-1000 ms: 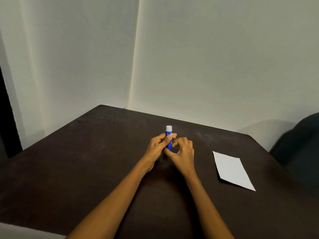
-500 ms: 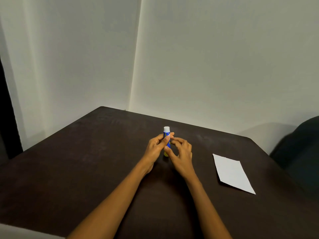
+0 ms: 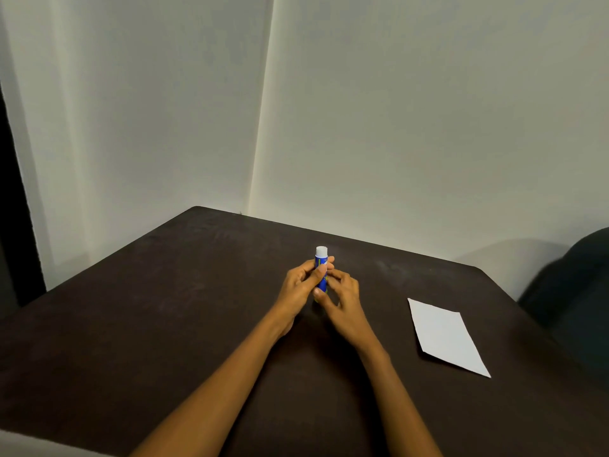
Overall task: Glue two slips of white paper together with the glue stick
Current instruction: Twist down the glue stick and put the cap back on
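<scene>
Above the dark table [image 3: 164, 324], left hand [image 3: 301, 288] and right hand [image 3: 342, 300] both curl closed around the upright glue stick [image 3: 321, 258].

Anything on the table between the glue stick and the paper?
Nothing visible. Both hands, left and right, hold the glue stick upright; only bare dark table lies between it and the white paper.

Bare table [image 3: 171, 324] all around; only paper [image 3: 445, 336] lies right.

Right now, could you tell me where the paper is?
The paper lies flat on the table, to the right of both hands, untouched.
</scene>
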`<state>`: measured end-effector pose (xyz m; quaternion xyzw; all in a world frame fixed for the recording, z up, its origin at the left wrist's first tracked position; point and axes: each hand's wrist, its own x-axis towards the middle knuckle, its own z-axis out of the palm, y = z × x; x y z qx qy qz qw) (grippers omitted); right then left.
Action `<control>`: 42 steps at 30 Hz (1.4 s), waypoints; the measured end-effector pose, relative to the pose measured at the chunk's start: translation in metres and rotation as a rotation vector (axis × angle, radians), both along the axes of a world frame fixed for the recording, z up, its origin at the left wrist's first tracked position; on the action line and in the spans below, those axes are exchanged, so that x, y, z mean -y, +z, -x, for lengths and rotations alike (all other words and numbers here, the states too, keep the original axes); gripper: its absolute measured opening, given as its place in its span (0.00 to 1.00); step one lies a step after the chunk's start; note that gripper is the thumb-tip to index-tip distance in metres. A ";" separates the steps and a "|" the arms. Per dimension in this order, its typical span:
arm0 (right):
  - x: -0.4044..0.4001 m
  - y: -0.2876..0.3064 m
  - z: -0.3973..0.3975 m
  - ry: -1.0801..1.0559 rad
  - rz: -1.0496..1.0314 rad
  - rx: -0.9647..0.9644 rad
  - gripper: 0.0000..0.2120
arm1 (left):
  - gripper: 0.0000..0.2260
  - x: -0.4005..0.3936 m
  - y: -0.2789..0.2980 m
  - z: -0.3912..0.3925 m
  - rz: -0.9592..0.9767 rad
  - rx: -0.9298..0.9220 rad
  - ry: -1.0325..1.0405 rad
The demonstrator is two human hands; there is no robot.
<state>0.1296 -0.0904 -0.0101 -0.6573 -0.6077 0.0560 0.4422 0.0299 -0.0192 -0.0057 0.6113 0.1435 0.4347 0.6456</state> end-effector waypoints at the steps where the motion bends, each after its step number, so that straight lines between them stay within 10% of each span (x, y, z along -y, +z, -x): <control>1: 0.000 0.000 0.000 0.007 0.001 0.012 0.16 | 0.10 -0.001 0.000 0.000 0.004 0.007 0.011; 7: 0.000 0.001 -0.003 -0.296 -0.138 0.183 0.08 | 0.10 0.001 0.000 -0.002 -0.039 -0.038 0.018; 14: 0.000 -0.001 -0.004 -0.050 -0.040 0.070 0.15 | 0.14 -0.002 -0.001 0.000 -0.065 -0.034 0.034; 21: 0.001 0.000 -0.001 -0.313 -0.146 0.134 0.09 | 0.08 0.003 0.000 -0.003 -0.135 -0.101 0.023; 27: -0.001 -0.003 -0.003 -0.041 -0.026 0.017 0.14 | 0.13 0.001 0.002 0.002 -0.119 -0.072 0.033; 33: 0.001 -0.002 -0.006 -0.365 -0.180 0.209 0.10 | 0.10 0.003 0.000 -0.001 -0.134 -0.071 0.028; 42: 0.002 -0.004 -0.006 -0.154 -0.144 0.164 0.13 | 0.16 0.001 0.002 0.002 -0.131 -0.039 0.097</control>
